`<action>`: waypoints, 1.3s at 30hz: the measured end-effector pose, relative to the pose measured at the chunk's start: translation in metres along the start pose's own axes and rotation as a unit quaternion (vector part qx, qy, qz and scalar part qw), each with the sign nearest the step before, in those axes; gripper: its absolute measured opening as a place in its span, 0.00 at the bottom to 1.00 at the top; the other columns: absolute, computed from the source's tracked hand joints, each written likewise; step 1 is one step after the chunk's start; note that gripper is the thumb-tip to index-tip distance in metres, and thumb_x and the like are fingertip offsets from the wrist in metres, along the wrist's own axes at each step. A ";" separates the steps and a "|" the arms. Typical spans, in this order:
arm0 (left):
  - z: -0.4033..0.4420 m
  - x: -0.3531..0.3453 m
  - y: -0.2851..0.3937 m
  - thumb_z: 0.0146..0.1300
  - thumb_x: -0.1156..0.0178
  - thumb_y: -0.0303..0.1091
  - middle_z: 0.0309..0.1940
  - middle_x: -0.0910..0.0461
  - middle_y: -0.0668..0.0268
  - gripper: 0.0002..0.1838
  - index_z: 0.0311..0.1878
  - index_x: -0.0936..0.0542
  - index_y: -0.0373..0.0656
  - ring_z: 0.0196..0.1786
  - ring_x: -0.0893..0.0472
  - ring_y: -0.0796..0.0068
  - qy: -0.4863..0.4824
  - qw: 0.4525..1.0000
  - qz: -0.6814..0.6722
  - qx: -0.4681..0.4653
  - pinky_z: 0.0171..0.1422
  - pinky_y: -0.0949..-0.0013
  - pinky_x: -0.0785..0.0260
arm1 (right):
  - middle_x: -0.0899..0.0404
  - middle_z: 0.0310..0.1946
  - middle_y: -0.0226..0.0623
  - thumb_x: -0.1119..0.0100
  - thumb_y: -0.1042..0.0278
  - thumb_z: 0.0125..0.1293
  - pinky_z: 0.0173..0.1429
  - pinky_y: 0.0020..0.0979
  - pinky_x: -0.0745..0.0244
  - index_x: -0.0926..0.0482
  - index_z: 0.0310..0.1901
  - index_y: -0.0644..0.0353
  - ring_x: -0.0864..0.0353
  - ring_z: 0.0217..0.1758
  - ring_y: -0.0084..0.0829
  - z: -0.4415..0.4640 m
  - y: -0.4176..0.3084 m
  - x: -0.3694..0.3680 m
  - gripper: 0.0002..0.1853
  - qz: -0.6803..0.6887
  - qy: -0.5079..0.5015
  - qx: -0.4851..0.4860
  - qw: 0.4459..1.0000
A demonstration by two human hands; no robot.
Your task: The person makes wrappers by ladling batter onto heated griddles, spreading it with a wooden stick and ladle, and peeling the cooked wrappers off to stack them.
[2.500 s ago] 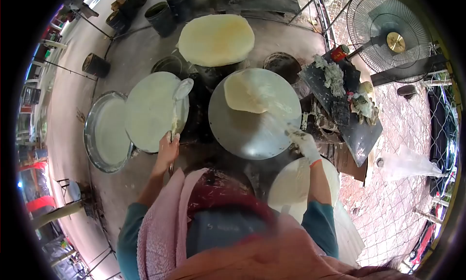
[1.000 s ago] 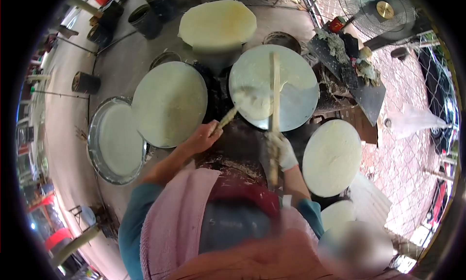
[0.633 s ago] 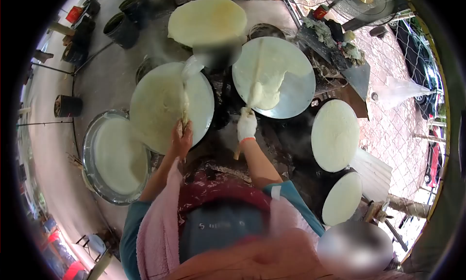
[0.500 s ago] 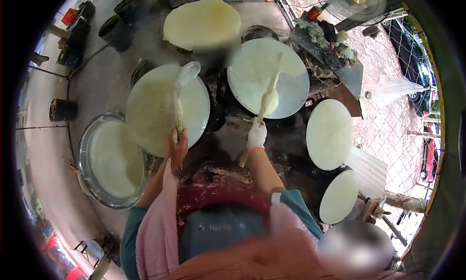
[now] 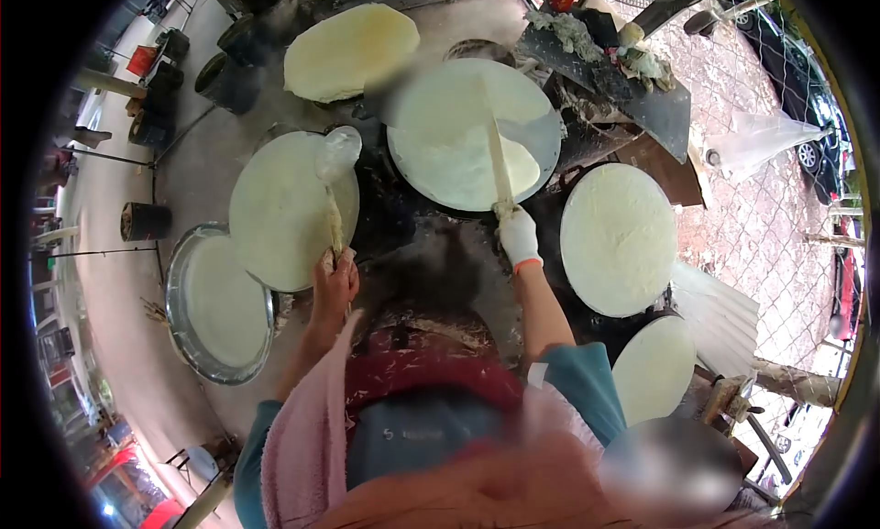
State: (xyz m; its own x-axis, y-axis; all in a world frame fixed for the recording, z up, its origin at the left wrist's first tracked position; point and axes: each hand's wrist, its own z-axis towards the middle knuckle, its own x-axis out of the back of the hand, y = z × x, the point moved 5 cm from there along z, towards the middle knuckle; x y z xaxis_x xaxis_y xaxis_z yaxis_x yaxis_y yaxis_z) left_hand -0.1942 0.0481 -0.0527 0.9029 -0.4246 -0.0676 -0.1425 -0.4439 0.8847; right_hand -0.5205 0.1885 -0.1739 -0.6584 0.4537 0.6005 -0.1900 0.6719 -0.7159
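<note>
Head view: a thick pool of batter (image 5: 522, 167), bunched along the blade near the griddle's lower rim a moment ago, is now seen to the right of the wooden paddle (image 5: 497, 153), which is laid slantwise across the round griddle (image 5: 548, 135) at upper centre of the frame. Spreading is judged to be only partly done, since a grey patch is left uncovered at the griddle's right side. The paddle's handle is gripped by the gloved right hand (image 5: 519, 237), its fingers curled round just below the rim. Left of centre, the ladle (image 5: 341, 151) is held by its handle in the bare left hand (image 5: 336, 277), fingers closed; its bowl is kept over the upper right of a pale disc (image 5: 275, 208), and whether that surface is touched cannot be told. The batter looks creamy white, smooth and thick in the pool, thinner and greyer at lower left of the griddle. At lower left of the frame, a metal basin (image 5: 182, 318) is partly overlapped by the disc.
</note>
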 end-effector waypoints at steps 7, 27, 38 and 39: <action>-0.027 -0.032 0.008 0.70 0.51 0.32 0.15 0.39 0.71 0.08 0.34 0.31 0.40 0.12 0.43 0.83 0.066 0.997 0.040 -0.017 0.12 0.76 0.54 | 0.19 0.28 0.53 0.53 0.51 0.69 0.38 0.54 0.26 0.29 0.43 0.56 0.19 0.32 0.55 -0.030 0.038 0.036 0.15 -0.200 -0.015 0.064 0.978; -0.005 -0.033 -0.009 0.71 0.51 0.34 0.14 0.41 0.73 0.10 0.32 0.32 0.43 0.12 0.44 0.81 0.113 0.990 0.081 0.005 0.13 0.74 0.53 | 0.20 0.45 0.48 0.55 0.47 0.69 0.44 0.45 0.22 0.42 0.67 0.58 0.17 0.43 0.47 0.144 -0.036 0.108 0.31 -0.283 0.118 -0.032 0.951; 0.012 -0.078 -0.025 0.65 0.45 0.30 0.18 0.36 0.70 0.03 0.37 0.26 0.42 0.19 0.34 0.79 -0.039 0.971 0.228 -0.062 0.21 0.73 0.40 | 0.23 0.28 0.27 0.42 0.57 0.66 0.25 0.26 0.32 0.27 0.62 0.50 0.27 0.22 0.23 -0.011 0.059 0.046 0.23 0.429 0.114 0.007 0.896; 0.006 -0.097 -0.013 0.61 0.44 0.25 0.23 0.33 0.64 0.04 0.39 0.25 0.41 0.22 0.30 0.71 -0.047 0.992 0.077 0.092 0.24 0.66 0.36 | 0.26 0.23 0.23 0.42 0.57 0.66 0.20 0.23 0.36 0.25 0.60 0.49 0.32 0.18 0.17 -0.032 0.072 0.043 0.21 0.484 0.064 -0.105 0.866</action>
State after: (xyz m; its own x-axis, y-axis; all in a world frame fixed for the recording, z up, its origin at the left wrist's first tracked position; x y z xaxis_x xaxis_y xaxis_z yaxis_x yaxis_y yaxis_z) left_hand -0.2819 0.0901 -0.0604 0.8234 -0.5673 0.0114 -0.3556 -0.5002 0.7896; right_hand -0.5392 0.2753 -0.1881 -0.3463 0.9163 -0.2011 0.5523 0.0259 -0.8332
